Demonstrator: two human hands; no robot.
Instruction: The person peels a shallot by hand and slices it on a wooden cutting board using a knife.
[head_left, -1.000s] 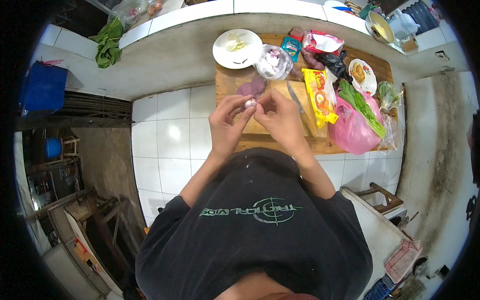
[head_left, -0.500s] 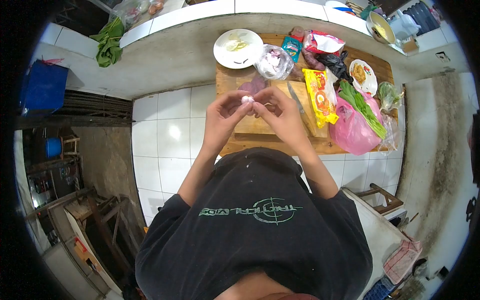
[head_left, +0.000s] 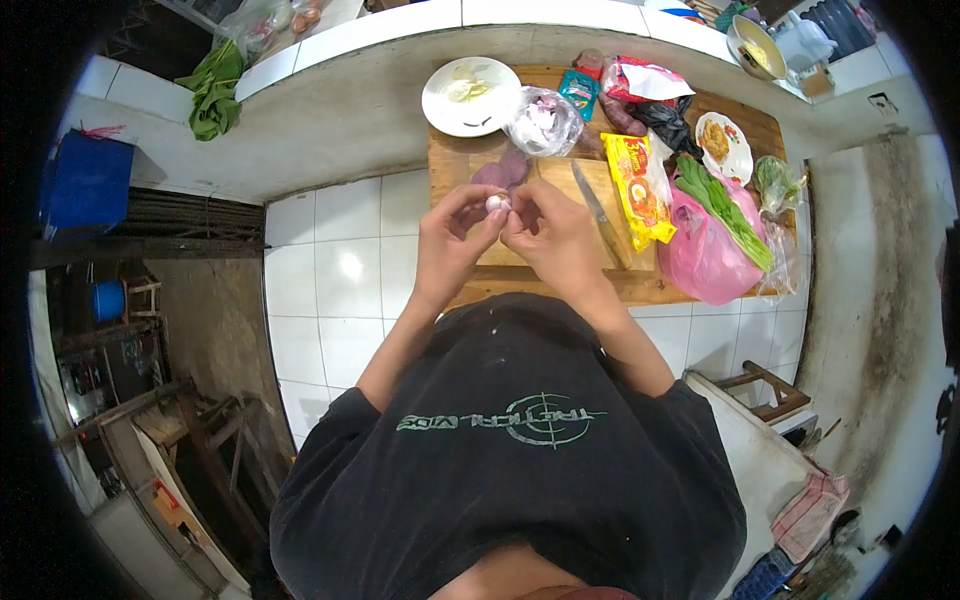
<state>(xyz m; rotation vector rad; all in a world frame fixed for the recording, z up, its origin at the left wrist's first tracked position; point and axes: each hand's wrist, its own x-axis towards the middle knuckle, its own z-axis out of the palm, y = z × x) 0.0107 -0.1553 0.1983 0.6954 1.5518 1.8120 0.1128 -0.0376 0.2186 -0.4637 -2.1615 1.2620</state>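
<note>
Over the cutting board (head_left: 560,258), both hands meet at a small white-and-purple garlic bulb (head_left: 497,203). My left hand (head_left: 452,240) pinches it from the left between thumb and fingertips. From the other side, the curled fingers and thumb of my right hand (head_left: 552,232) press against its edge. A kitchen knife (head_left: 597,212) lies on the board to the right of my right hand. Just beyond the fingers are purple, rounded items (head_left: 500,172). A clear plastic bag (head_left: 543,122) with white and purplish pieces sits farther back.
A white plate (head_left: 440,112) with pale pieces stands at the table's back left. To the right are a yellow packet (head_left: 637,190), a pink plastic bag (head_left: 705,262) under leafy greens (head_left: 728,215), a black bag (head_left: 668,125) and a patterned plate (head_left: 738,160). A tiled ledge (head_left: 560,14) runs behind.
My fingers have shifted on the garlic bulb; the right fingers are more curled and slightly lower. The view has moved slightly, and things on the table appear unmoved.
</note>
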